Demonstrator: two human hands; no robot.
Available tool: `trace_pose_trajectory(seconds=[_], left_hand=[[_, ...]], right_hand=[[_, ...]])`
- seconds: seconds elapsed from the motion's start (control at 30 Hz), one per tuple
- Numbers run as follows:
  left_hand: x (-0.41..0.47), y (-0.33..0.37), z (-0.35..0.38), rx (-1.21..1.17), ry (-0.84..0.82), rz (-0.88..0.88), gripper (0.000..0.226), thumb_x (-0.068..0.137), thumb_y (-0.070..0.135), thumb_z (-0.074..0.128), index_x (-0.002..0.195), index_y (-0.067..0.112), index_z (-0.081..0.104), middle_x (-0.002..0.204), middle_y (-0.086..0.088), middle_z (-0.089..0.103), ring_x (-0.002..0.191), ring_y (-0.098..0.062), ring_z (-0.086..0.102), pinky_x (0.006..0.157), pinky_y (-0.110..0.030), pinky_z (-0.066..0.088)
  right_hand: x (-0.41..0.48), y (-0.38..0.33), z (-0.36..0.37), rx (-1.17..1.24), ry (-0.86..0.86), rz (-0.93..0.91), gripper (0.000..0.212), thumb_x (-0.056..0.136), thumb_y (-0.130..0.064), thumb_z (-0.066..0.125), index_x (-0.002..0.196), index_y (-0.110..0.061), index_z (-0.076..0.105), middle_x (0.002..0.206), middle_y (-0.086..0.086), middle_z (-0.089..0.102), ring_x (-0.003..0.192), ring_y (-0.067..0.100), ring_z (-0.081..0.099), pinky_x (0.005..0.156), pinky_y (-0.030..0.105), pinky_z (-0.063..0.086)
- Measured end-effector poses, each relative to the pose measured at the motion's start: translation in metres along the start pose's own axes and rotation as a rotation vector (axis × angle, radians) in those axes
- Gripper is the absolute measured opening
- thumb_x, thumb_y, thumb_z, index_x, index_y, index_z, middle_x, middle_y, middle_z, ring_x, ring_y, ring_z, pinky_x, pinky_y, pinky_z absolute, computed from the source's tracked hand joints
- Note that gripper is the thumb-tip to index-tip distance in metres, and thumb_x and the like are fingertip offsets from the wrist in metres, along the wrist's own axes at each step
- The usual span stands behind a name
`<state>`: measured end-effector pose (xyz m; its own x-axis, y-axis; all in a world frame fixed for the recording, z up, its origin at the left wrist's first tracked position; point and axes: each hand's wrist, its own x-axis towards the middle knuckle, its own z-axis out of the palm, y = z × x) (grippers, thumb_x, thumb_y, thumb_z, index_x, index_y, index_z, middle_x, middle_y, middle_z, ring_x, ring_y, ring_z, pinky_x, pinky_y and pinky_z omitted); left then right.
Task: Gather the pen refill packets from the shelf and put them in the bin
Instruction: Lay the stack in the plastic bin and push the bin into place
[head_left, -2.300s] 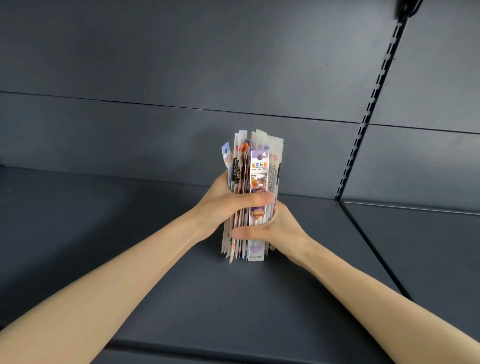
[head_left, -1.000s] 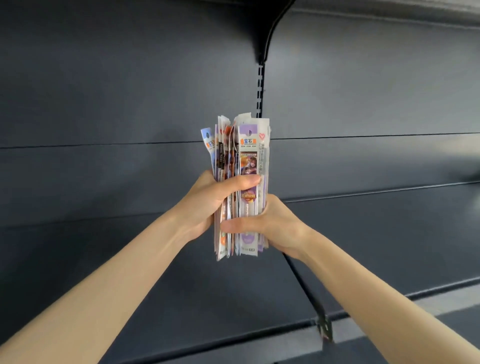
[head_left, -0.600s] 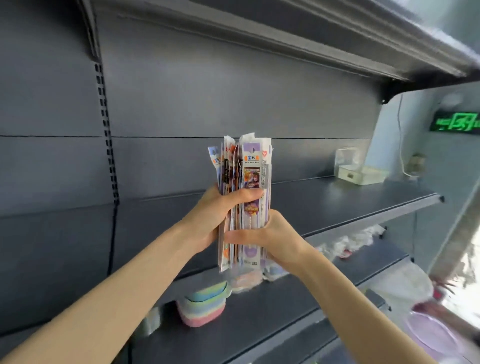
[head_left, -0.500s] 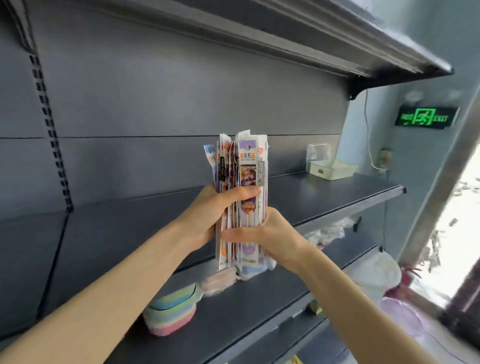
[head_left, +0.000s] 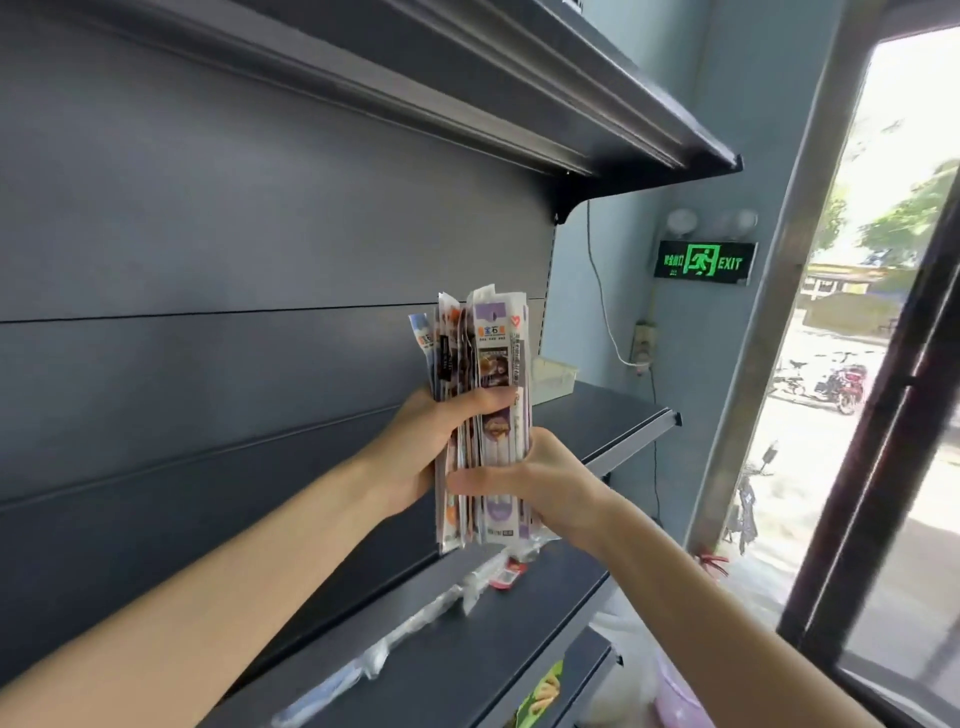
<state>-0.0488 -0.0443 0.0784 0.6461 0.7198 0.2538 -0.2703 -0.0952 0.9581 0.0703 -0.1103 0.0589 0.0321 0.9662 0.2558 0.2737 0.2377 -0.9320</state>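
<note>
Since the earlier frame, the view has been swung to the right: the bare shelf interior has been replaced by the shelf's end, a lit green exit sign and a bright doorway, while the bundle of pen refill packets has been kept upright between both hands, clear of any shelf board.

The bundle is clamped from both sides. The left hand is wrapped round its upper middle, with its fingers pressed across the front packet. The right hand is closed round the lower part, its thumb laid across the front just under the left fingers. The packet tops stand well above the fingers and the bottom ends hang below them.

Behind the fingers, to the right, a pale bin is seen on the dark shelf, partly hidden by the bundle. Below the fingers, clear wrappers and a small red-and-white packet are scattered on a lower shelf.
</note>
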Motion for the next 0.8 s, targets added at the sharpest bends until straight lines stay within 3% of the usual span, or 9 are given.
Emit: trace_pose_trajectory(seconds=[0.17,0.37,0.57,0.73,0.8], left_hand=[[0.094,-0.023,0.035,-0.019,-0.023,-0.004,0.018,0.082,0.016,0.065,0.099,0.018,0.068,0.089,-0.003,0.076,0.082,-0.019,0.072,0.071,-0.029,0.058],[0.198,-0.063,0.083,-0.013,-0.024,-0.005,0.031,0.078,0.018,0.067,0.109,0.017,0.066,0.096,-0.005,0.075,0.089,-0.021,0.071,0.077,-0.032,0.056],[0.277,-0.101,0.124,0.001,0.083,-0.001,0.028,0.079,0.018,0.067,0.107,0.019,0.067,0.095,-0.002,0.076,0.090,-0.020,0.071,0.082,-0.034,0.055],[0.332,-0.114,0.137,0.095,0.218,0.053,0.025,0.082,0.020,0.066,0.107,0.023,0.067,0.100,0.001,0.075,0.095,-0.016,0.070,0.086,-0.031,0.053],[0.352,-0.116,0.133,0.163,0.261,0.088,0.024,0.084,0.023,0.064,0.108,0.025,0.066,0.103,0.004,0.074,0.097,-0.011,0.069,0.083,-0.023,0.053]], right_hand=[[0.042,0.024,-0.081,-0.001,0.017,-0.001,0.023,0.074,0.001,0.074,0.087,-0.017,0.071,0.084,-0.001,0.074,0.078,0.014,0.071,0.076,0.028,0.056],[0.087,0.071,-0.182,0.015,0.015,-0.025,0.024,0.075,0.001,0.073,0.084,-0.021,0.070,0.080,-0.005,0.074,0.075,0.010,0.071,0.070,0.022,0.056],[0.136,0.120,-0.273,0.010,-0.085,-0.024,0.025,0.073,-0.001,0.076,0.088,-0.021,0.070,0.089,0.000,0.074,0.083,0.016,0.071,0.075,0.027,0.056],[0.189,0.138,-0.325,-0.036,-0.213,-0.061,0.030,0.068,-0.006,0.079,0.093,-0.021,0.068,0.085,-0.005,0.075,0.083,0.013,0.072,0.074,0.025,0.055],[0.213,0.142,-0.338,-0.077,-0.256,-0.073,0.025,0.071,-0.005,0.079,0.089,-0.022,0.070,0.084,-0.005,0.075,0.082,0.013,0.072,0.076,0.027,0.054]])
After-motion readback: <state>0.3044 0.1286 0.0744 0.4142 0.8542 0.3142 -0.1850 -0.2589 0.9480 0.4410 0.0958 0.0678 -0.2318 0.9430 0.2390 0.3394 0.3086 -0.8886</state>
